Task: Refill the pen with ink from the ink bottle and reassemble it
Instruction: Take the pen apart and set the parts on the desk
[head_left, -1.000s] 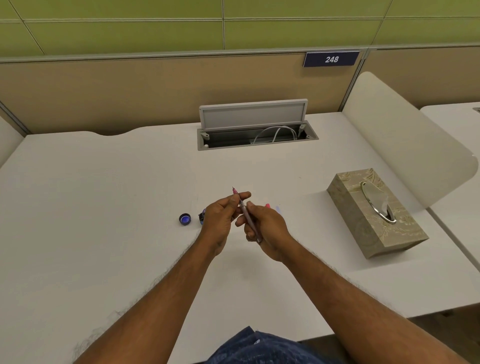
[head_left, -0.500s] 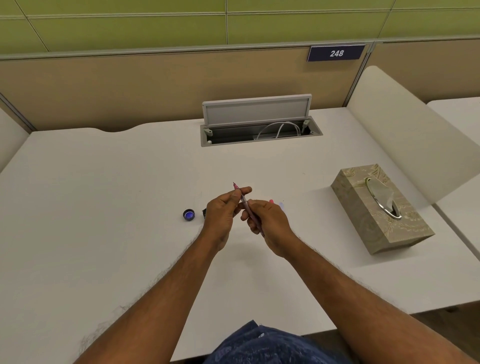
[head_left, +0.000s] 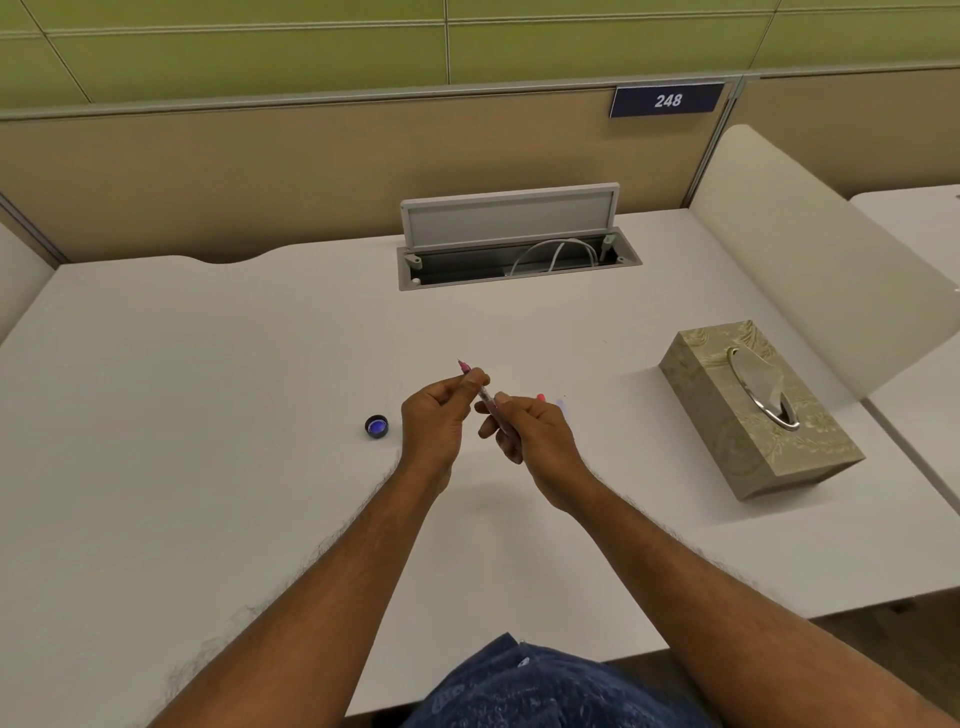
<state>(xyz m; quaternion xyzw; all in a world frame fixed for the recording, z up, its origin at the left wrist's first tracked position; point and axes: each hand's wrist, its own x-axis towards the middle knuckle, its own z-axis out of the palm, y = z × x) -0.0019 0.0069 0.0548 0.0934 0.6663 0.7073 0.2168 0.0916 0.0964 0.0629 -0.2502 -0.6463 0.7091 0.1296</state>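
- Pen over desk centre: our left hand pinches nib end, our right hand grips barrel.
- Bottle cap lies on desk, near our left hand.

The desk has a smooth, matt white top, like laminate. The pen is translucent pink plastic with a slight shine. The bottle cap is dark plastic, glossy blue inside. The tissue box has a patterned beige covering with a faint sheen, and its oval rim is polished metal. The cable hatch lid looks matt grey, metal or plastic, I cannot tell which. The side divider is matt cream. The garment is printed blue cloth.
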